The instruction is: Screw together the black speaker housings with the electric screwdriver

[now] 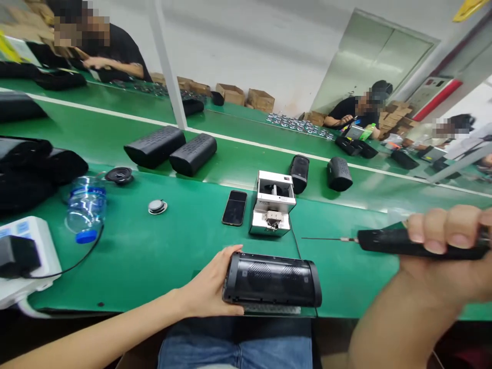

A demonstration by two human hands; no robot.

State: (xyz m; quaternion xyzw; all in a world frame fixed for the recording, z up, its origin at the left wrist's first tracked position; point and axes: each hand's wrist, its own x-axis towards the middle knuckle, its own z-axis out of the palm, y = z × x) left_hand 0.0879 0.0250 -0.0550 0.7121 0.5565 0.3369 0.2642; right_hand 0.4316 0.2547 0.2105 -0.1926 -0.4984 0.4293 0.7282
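My left hand [215, 284] grips the left end of a black speaker housing [274, 279], which lies at the front edge of the green bench. Two patches of small holes show on its upper face. Raised at the right, my right hand [446, 241] is wrapped round a black electric screwdriver [388, 240]. Its long thin bit points left, above the bench and apart from the housing. Behind the housing stands a silver-white screw feeder [272, 205]. A black phone [234, 208] lies flat to the left of the feeder.
To the left are a water bottle [86, 207] on its side, a white power strip [31, 256], a black speaker cone [120, 176] and a small round silver part [157, 206]. Several black speaker housings [156, 146] rest farther back. Co-workers [115, 51] sit across the bench.
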